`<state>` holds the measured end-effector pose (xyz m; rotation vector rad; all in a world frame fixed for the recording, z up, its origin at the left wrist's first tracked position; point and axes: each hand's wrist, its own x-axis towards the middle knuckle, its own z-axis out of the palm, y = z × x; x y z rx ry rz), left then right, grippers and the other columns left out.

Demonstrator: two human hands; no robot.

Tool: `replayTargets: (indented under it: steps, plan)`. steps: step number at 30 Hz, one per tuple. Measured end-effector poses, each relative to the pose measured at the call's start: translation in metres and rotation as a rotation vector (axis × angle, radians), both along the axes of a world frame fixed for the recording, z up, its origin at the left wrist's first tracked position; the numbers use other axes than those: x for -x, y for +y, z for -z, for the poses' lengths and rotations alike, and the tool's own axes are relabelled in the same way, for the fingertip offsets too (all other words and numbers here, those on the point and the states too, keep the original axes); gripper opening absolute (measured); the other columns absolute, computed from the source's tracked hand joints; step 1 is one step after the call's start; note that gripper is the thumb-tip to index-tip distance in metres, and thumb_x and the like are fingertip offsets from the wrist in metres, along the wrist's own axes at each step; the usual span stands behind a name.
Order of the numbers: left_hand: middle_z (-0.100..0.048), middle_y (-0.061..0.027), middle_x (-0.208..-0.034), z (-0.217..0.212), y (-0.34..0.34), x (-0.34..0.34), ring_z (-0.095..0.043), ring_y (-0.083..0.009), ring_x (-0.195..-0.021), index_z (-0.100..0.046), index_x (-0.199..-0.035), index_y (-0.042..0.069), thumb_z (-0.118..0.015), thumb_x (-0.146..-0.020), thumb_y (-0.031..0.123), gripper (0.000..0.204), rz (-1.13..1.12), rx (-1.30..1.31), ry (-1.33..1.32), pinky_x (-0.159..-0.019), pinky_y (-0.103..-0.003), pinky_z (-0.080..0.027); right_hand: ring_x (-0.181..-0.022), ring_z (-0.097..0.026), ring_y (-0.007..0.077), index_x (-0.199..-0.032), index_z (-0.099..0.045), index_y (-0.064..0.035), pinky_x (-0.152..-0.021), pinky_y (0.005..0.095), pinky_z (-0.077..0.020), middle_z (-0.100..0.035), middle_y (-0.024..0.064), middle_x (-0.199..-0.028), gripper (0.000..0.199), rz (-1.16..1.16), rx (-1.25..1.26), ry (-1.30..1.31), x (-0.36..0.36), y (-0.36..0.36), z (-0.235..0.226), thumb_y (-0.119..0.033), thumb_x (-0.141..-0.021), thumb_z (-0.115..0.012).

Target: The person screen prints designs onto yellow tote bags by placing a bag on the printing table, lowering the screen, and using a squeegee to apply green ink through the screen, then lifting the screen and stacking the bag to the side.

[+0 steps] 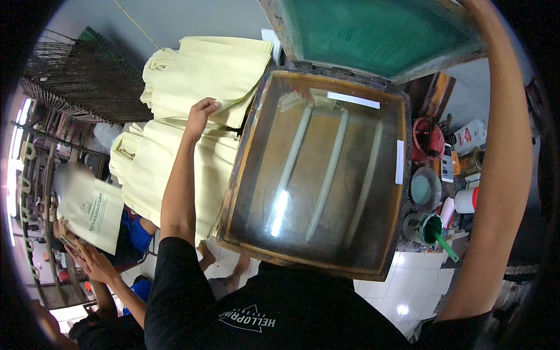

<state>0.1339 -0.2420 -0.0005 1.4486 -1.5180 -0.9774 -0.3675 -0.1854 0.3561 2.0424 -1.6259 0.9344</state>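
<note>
My left hand (201, 112) reaches forward and to the left, its fingers curled on the top edge of a cream cloth bag (210, 73) on a stack. A second stack of cream bags (151, 175) lies nearer, under my forearm. In front of me is a glass-topped light box (251, 146) in a wooden frame, with long tubes under the glass. My right arm stretches up to the raised green mesh screen frame (379, 29). My right hand (473, 4) is mostly cut off at the top edge, against that frame.
Ink pots crowd the right side: a green can with a green stirrer (434, 228), a grey-green tub (424, 189), a red container (429, 139), a white bottle (469, 135). At lower left another person's hands (93, 259) hold a printed cream bag (92, 213). A wire rack (87, 76) stands upper left.
</note>
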Motion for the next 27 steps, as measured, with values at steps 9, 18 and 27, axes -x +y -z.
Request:
replayTargets:
  steps: [9,18,27]
  plan:
    - [-0.055,0.0043,-0.077,0.004,-0.018,-0.021,-0.044,-0.0060,-0.068,-0.064,-0.095,0.008,-0.063,-0.099,0.017,0.009,-0.263,-0.021,0.481,-0.064,-0.024,-0.036,-0.069,-0.066,0.0329,-0.089,-0.075,0.0078,-0.070,0.0450,-0.0509,-0.070,0.0264,-0.077,0.045,0.001,0.085,0.055,0.007,-0.015,-0.003,-0.037,-0.081,-0.077]
    - [-0.070,-0.0085,-0.084,-0.026,0.112,0.070,-0.061,-0.0124,-0.078,-0.063,-0.112,-0.001,-0.058,-0.104,0.022,0.025,-0.098,0.308,-0.162,-0.073,-0.031,-0.051,-0.070,-0.065,0.0353,-0.089,-0.075,0.0060,-0.071,0.0464,-0.0505,-0.071,0.0266,-0.081,0.045,0.044,0.033,0.053,0.006,-0.004,-0.005,-0.038,-0.081,-0.076]
    - [-0.060,-0.0238,-0.135,0.051,0.234,0.257,-0.056,-0.0380,-0.129,-0.054,-0.133,0.000,-0.059,-0.091,0.000,0.042,0.739,0.449,-0.274,-0.116,-0.051,-0.040,-0.083,-0.070,0.0416,-0.092,-0.076,0.0060,-0.080,0.0464,-0.0531,-0.072,0.0296,-0.090,0.047,-0.031,0.038,0.092,0.015,-0.013,-0.004,-0.040,-0.081,-0.077]
